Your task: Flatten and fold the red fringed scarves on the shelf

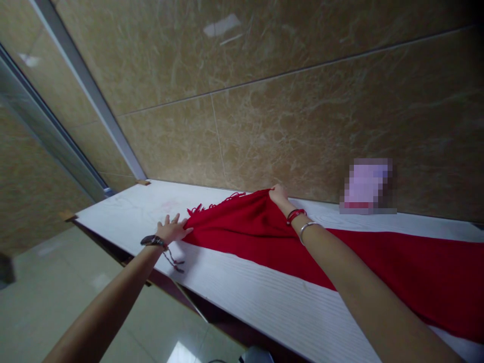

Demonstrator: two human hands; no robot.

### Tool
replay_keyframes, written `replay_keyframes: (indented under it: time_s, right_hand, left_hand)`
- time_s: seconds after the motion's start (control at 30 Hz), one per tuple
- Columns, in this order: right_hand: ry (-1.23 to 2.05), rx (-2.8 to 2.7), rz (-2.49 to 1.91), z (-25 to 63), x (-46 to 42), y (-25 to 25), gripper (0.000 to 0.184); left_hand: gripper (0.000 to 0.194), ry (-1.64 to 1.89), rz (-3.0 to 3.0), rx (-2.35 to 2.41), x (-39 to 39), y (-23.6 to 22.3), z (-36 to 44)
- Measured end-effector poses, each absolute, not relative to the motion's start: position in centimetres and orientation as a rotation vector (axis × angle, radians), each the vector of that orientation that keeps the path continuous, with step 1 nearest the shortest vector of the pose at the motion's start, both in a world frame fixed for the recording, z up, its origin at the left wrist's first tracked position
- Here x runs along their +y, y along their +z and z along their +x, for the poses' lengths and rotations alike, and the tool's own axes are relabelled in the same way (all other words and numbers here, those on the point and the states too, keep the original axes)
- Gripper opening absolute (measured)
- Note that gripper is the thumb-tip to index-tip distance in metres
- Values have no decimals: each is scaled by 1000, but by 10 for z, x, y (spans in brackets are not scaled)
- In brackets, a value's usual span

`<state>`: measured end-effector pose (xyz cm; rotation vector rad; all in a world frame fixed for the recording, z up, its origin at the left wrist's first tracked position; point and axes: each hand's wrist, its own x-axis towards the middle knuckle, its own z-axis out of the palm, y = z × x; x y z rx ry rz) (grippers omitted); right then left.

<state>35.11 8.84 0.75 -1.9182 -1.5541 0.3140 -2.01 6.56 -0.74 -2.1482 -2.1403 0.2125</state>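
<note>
A long red scarf (257, 237) with fringe at its left end lies along the white tabletop (242, 269) and runs out of view at the right. My right hand (279, 194) pinches the scarf's far edge close to the wall, lifting the cloth into folds. At the fringed end, my left hand (172, 229) has its fingers spread, with the thumb touching the scarf's corner. A dark bracelet is on my left wrist; a red band and a silver bangle are on the right one.
A tiled, marbled wall (302, 116) stands directly behind the table. A blurred-out pinkish object (365, 184) leans there at the right. Metal frame strips (91, 91) rise at the left. Pale floor tiles (151, 322) show below the table's front edge.
</note>
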Motion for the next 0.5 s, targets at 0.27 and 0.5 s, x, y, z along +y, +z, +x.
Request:
replay_keyframes:
  time_s: [0.27, 0.5]
  right_hand:
    - [564, -1768, -1435, 327, 74, 31, 22]
    - [423, -2068, -1128, 333, 21, 21, 55]
  left_hand:
    - [47, -185, -2586, -1714, 113, 37, 50]
    - [43, -317, -2748, -1614, 148, 12, 110]
